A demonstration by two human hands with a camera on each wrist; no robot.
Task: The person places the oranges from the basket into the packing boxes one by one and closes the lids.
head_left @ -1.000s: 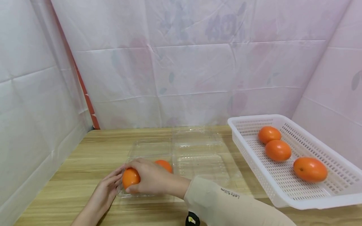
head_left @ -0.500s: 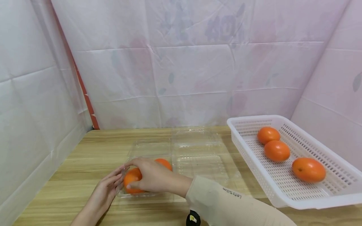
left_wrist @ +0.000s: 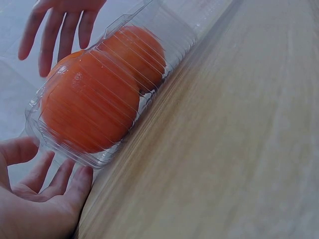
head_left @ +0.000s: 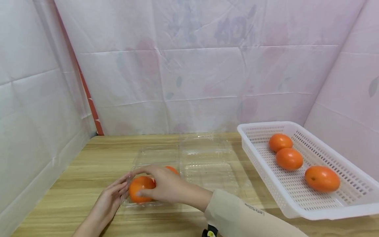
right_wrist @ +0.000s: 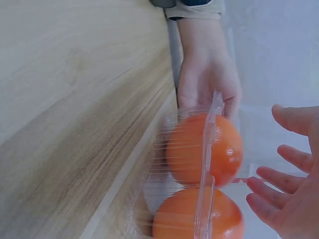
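Note:
Two smooth orange fruits lie in a clear plastic clamshell box: the near-left fruit [head_left: 139, 189] and a far-right fruit [head_left: 171, 170], partly hidden by my right hand [head_left: 167, 184]. That hand is over the box with fingers spread, and in the right wrist view a gap shows between its fingertips and the fruits. My left hand [head_left: 107, 200] rests its fingertips against the left end of the clamshell box [left_wrist: 92, 162]. In the left wrist view its fingers are loosely bent at the box's end wall.
A second clear clamshell box [head_left: 208, 174] lies with its lid raised, right beside the first. To the right stands a white perforated basket [head_left: 266, 179] holding several orange fruits [head_left: 322, 178]. Pale cloth [head_left: 207, 72] encloses the wooden table [head_left: 80, 171].
The near-left fruit has gone down into the box and shifted slightly right. My right hand has let go of it and drawn a little to the right. The left hand stays put.

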